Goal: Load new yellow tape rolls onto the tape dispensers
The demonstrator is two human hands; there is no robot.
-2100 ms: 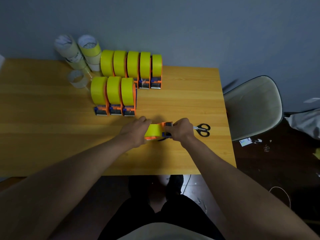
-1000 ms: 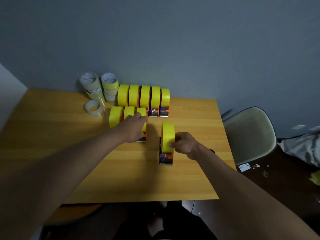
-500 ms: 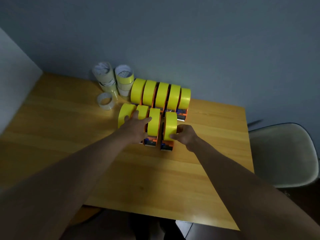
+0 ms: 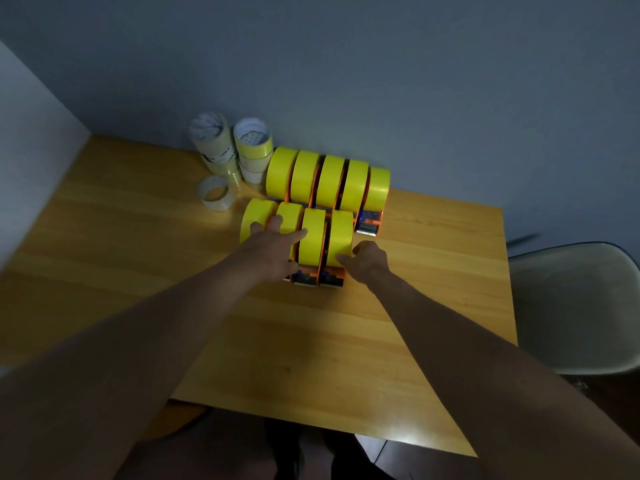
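Note:
Two rows of orange tape dispensers loaded with yellow rolls stand at the back of the wooden table (image 4: 121, 258). The back row (image 4: 329, 180) holds several. In the front row, the rightmost dispenser (image 4: 341, 237) stands close beside its neighbour (image 4: 311, 237). My right hand (image 4: 367, 262) grips that rightmost dispenser's roll from its right side, thumb and fingertips curled on it. My left hand (image 4: 273, 249) rests with straight fingers across the left dispensers of the front row (image 4: 256, 218), partly hiding them.
Two stacks of nearly spent tape rolls (image 4: 214, 143) (image 4: 252, 143) stand by the wall, left of the back row, with a single clear roll (image 4: 214, 194) lying in front. A pale chair (image 4: 571, 306) stands past the table's right edge.
My right hand stood the loaded dispenser upright and slid it back and left into the front row. My left hand moved onto the row and stays there. The view tilted up.

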